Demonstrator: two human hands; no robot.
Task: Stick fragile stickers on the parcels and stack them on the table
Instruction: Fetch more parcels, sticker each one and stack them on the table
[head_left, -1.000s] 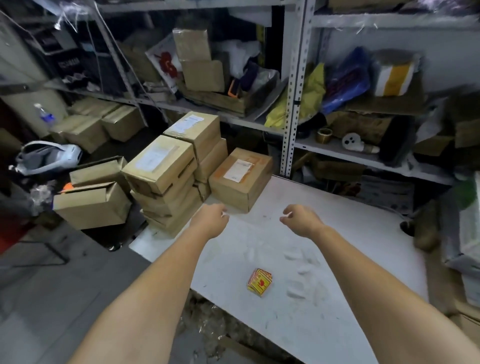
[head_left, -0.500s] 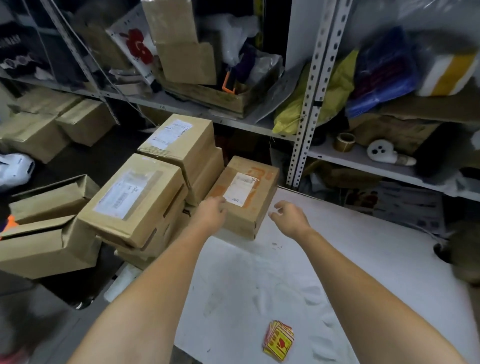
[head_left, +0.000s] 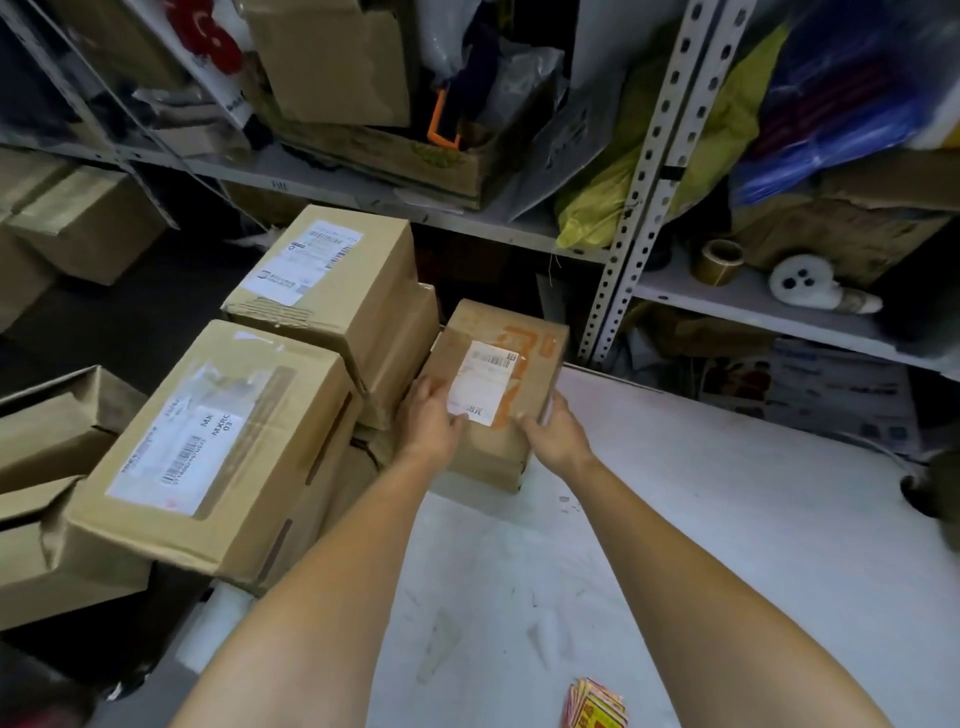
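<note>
The left hand (head_left: 431, 423) and right hand (head_left: 557, 439) grasp the parcel (head_left: 511, 332) on the table (head_left: 727, 519), fingers curled round its sides, stickers (head_left: 595, 707) well apart.

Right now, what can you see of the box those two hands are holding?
It is a brown cardboard parcel, closed, with a white shipping label bearing a barcode and some orange print on top. It looks to rest flat at the back left corner of the white table, close beside a stack of bigger boxes. The left hand holds its left side and the right hand its right side, thumbs on top.
</note>
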